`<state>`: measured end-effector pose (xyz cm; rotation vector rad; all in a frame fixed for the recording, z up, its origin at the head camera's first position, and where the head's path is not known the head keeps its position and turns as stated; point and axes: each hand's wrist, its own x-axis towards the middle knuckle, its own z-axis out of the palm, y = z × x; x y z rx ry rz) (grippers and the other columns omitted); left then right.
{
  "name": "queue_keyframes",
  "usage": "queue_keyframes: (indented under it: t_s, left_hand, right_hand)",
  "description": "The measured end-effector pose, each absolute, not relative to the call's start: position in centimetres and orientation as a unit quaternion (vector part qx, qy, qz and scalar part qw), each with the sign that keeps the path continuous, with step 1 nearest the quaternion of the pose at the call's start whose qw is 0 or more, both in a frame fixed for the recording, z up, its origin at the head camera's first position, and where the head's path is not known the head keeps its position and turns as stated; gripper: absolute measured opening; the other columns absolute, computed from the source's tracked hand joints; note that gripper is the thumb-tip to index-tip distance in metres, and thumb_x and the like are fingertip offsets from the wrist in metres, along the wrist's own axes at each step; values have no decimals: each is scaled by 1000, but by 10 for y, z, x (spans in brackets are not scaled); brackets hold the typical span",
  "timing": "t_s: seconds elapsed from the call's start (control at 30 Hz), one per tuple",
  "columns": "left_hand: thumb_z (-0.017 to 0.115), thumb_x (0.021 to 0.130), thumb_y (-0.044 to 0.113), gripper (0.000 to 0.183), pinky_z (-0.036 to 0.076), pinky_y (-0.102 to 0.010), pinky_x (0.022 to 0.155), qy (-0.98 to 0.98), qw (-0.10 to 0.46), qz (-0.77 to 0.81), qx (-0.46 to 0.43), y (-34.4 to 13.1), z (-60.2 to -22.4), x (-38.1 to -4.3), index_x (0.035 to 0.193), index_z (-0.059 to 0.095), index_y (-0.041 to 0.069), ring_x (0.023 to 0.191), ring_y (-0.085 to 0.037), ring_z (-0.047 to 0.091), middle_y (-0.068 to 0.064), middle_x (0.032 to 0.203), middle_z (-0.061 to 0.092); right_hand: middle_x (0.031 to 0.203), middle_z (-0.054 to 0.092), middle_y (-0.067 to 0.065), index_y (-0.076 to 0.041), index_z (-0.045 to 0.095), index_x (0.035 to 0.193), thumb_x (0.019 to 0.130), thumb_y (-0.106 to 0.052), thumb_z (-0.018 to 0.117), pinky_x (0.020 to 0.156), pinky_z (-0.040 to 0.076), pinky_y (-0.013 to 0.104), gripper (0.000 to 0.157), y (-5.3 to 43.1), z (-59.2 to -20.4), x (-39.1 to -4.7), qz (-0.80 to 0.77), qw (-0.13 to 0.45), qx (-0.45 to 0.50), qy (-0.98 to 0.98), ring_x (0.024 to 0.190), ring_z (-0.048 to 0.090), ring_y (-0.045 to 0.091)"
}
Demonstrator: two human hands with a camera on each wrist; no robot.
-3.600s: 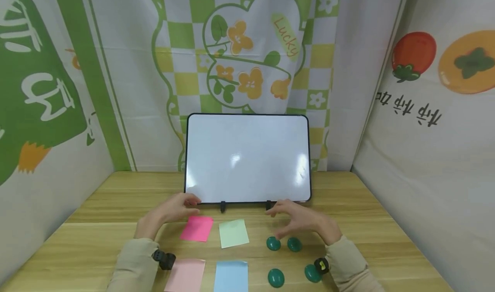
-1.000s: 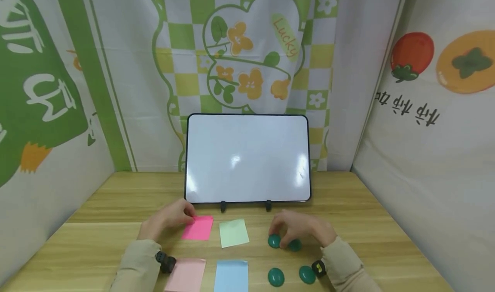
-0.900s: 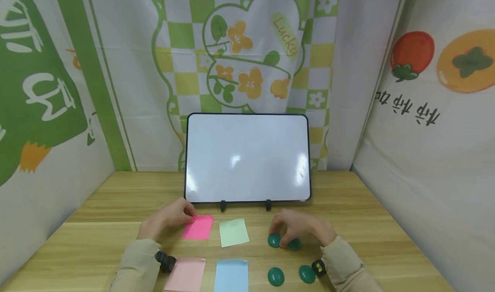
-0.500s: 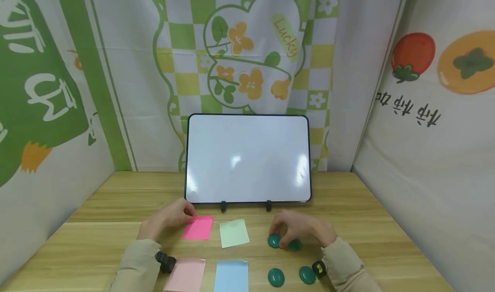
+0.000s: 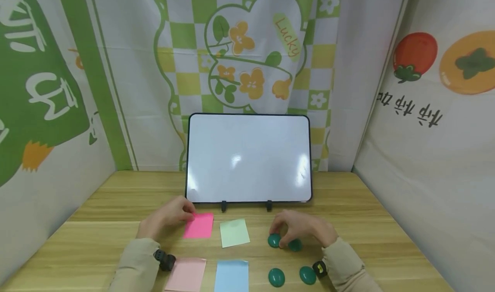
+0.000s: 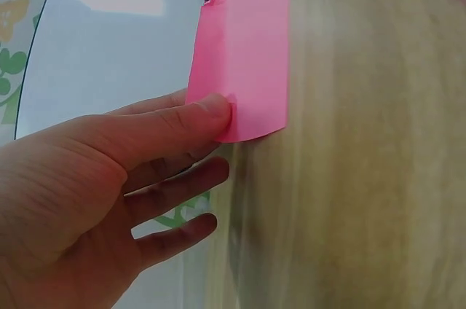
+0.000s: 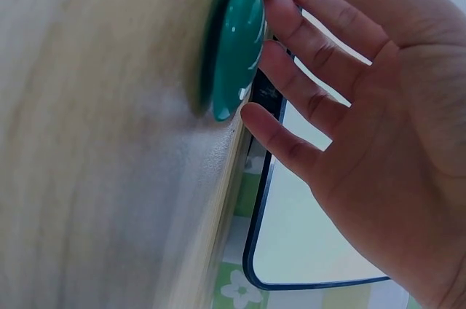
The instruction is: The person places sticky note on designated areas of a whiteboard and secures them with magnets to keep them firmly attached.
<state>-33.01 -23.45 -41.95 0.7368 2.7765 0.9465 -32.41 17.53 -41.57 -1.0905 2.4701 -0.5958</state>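
The left hand pinches the bright pink note by its far left corner, so the note, squarish, spreads right and near of the fingers; the board stands just to the far side. The right hand, thumb and finger curled round, grips a green disc at its left; whether that's off the tabletop, I can't tell.

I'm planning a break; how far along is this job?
Looks done: the whiteboard stands upright. In hand: the left hand pinches the bright pink note; the right hand holds a green disc. Seemingly left: three other notes and three other discs on the table.
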Motion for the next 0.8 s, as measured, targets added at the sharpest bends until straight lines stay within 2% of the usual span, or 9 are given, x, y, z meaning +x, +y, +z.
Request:
queue_keyframes:
  t_s: [0.2, 0.4, 0.8]
  left_hand:
    - [62, 82, 1, 11, 50, -30, 69, 915, 43, 319, 244, -234, -415, -334, 90, 70, 2, 76, -15, 58, -5, 83, 68]
    - [63, 85, 4, 10, 49, -29, 69, 922, 11, 305, 236, -231, -406, -332, 91, 71, 5, 78, -12, 58, -2, 84, 68]
    - [62, 87, 6, 11, 51, -32, 73, 929, -22, 300, 215, -222, -395, -329, 94, 71, 8, 82, -13, 60, -1, 88, 67]
  right_hand:
    - [101, 60, -17, -24, 67, 105, 75, -24, 78, 87, 44, 25, 33, 175, -416, -324, -210, 182, -391, 877, 99, 50, 2]
    - [101, 60, -17, -23, 67, 105, 74, -25, 78, 87, 45, 25, 33, 174, -415, -323, -214, 170, -401, 875, 98, 53, 2]
    - [100, 59, -14, -25, 67, 107, 77, -26, 76, 87, 45, 35, 32, 172, -410, -322, -221, 102, -426, 871, 98, 53, 11]
